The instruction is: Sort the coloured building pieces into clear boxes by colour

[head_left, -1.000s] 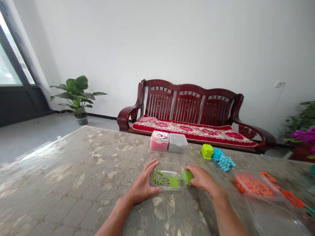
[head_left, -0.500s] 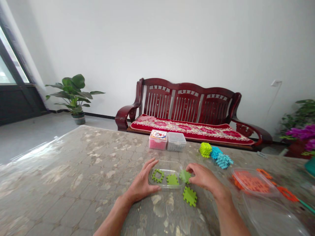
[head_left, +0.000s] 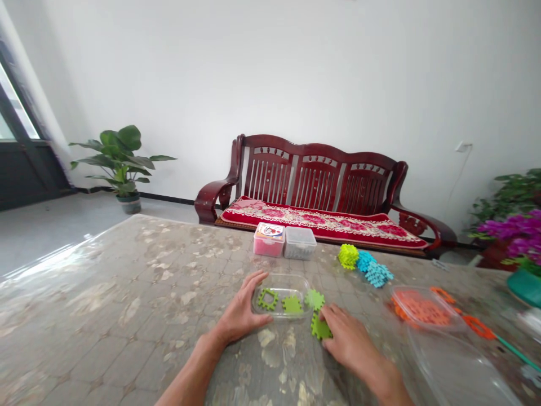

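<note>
You have one view here, from the camera on your head. It looks forward and down over the patterned tabletop [head_left: 160, 316], facing the red wooden bench [head_left: 315, 180] and the white wall [head_left: 296, 67] behind it. Your left hand [head_left: 244, 307] and right hand [head_left: 347, 336] come in low and sit nearest the lens; the bench is farther off, and the wall fills the upper part. You see wide across the room, from the dark-framed door [head_left: 25, 163] at the picture's left to the purple flowers [head_left: 518, 231] at its right.
</note>
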`<state>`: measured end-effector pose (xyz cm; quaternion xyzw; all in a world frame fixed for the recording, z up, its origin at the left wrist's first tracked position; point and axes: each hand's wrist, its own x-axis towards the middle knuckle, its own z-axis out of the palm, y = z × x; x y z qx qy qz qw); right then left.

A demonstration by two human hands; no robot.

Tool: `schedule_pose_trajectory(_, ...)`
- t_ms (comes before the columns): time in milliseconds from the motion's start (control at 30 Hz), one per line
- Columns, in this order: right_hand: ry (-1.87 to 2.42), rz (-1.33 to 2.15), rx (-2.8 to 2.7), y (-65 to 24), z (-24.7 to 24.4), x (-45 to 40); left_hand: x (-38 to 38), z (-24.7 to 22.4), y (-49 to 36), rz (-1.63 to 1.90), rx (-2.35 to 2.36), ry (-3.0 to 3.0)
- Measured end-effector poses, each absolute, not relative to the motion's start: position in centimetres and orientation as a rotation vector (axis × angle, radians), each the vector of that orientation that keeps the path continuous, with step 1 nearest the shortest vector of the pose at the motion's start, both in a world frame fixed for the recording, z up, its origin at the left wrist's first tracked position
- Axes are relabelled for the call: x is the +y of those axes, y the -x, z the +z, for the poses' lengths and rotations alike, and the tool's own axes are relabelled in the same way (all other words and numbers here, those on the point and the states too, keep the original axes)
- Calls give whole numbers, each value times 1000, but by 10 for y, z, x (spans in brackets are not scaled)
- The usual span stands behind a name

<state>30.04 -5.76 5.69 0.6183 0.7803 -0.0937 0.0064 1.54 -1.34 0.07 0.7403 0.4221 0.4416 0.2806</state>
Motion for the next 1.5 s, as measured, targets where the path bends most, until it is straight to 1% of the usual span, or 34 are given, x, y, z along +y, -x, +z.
schedule_pose_trajectory(167,-1987,-242,2432,-308,55,-60,-13,1,-16,1171,1155,-1996)
schedule_pose_trajectory(267,-2136,-266,2423,-317,71,-54,-14,2,-16,1159,1154,-1991)
schedule_pose_trajectory(367,-2224,-295,2536,-314,92,-42,-14,3,-16,1160,1152,-1988)
schedule_pose_trajectory(533,-1984,-334,2751,-275,110,-21,-15,3,-17,1156,1129,-2005)
schedule_pose_trajectory(667,-1788,-226,2749,-249,102,-12,-15,1,-17,1159,1114,-2020)
schedule_pose_trajectory(800,-1738,-147,2772,-247,91,-8,-14,0,-17,1169,1113,-2021)
schedule_pose_trajectory(933,-1867,-174,2854,-264,86,-1,-16,0,-17,1161,1123,-2011)
schedule_pose_trajectory(1033,-2088,-264,2772,-288,78,9,-17,2,-17,1135,1134,-2003)
schedule_pose_trajectory(1100,-2157,-361,2677,-305,70,16,-17,3,-17,1127,1138,-1997)
schedule_pose_trajectory(1200,-2097,-451,2579,-321,60,19,-17,3,-17,1136,1132,-1991)
schedule_pose_trajectory(1300,-1993,-485,2511,-319,58,16,-16,2,-16,1148,1108,-1986)
schedule_pose_trajectory(1500,-1973,-370,2436,-298,60,10,-16,3,-16,1157,1114,-1990)
